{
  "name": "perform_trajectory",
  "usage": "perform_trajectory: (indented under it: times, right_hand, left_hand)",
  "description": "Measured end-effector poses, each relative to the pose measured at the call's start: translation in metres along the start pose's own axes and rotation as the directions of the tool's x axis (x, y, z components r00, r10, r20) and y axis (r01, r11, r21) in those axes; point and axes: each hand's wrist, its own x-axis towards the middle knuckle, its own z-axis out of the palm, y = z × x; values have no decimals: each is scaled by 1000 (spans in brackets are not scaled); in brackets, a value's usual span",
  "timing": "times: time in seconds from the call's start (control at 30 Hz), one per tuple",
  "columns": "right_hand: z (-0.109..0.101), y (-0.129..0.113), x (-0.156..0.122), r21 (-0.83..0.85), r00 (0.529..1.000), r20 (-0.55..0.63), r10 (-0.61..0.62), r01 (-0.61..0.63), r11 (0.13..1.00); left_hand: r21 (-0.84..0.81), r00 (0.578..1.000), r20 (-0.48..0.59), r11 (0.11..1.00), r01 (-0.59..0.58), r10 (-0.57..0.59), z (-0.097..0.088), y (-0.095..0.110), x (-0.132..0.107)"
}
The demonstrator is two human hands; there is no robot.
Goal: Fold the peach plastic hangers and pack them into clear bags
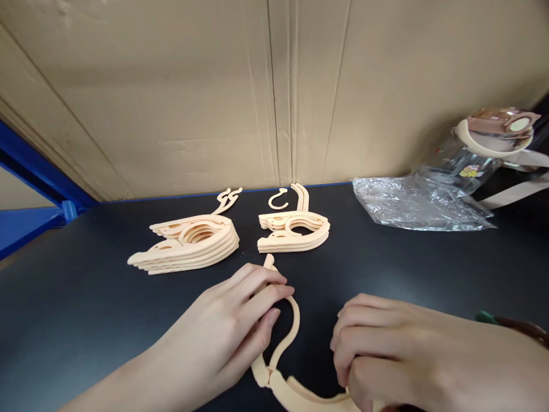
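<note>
A cream plastic folding hanger (295, 320) lies low in the head view, its curved hook facing away from me and its joint near the bottom edge. My left hand (240, 320) curls over the hanger's left arm and the side of the hook, fingers closed on it. My right hand (386, 343) is closed round the other arm at the bottom right; its fingertips are partly hidden. Beyond my hands lie a left stack of folded hangers (206, 252) and a smaller right stack of folded hangers (295, 245).
Loose hanger hooks (278, 200) lie behind the stacks, near the cardboard wall (171, 103). A crumpled clear plastic bag (412, 206) is at the right of the black table (77, 297), beside a clear bottle (467, 160) with a brown lid and strap. A blue frame (38, 166) stands left.
</note>
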Motion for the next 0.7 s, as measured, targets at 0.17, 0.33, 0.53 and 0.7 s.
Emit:
perform_trajectory:
  times: [0.17, 0.33, 0.53, 0.7]
  right_hand:
    - [-6, 6, -1, 25, 994, 16, 106, -106, 994]
    - [-3, 21, 0, -94, 968, -170, 186, -204, 974]
    - [5, 29, 2, -203, 927, -328, 181, -257, 945]
    - [8, 27, 2, -263, 907, -393, 152, -270, 926]
  left_hand:
    - [-81, 1000, -19, 996, -26, 25, 2, -7, -3]
    - [-64, 999, -16, 997, -29, 29, 7, -8, -2]
    - [-68, 1000, 0, 998, -16, 16, 4, -2, 1]
    - [-55, 1000, 19, 998, -12, 13, 4, -1, 1]
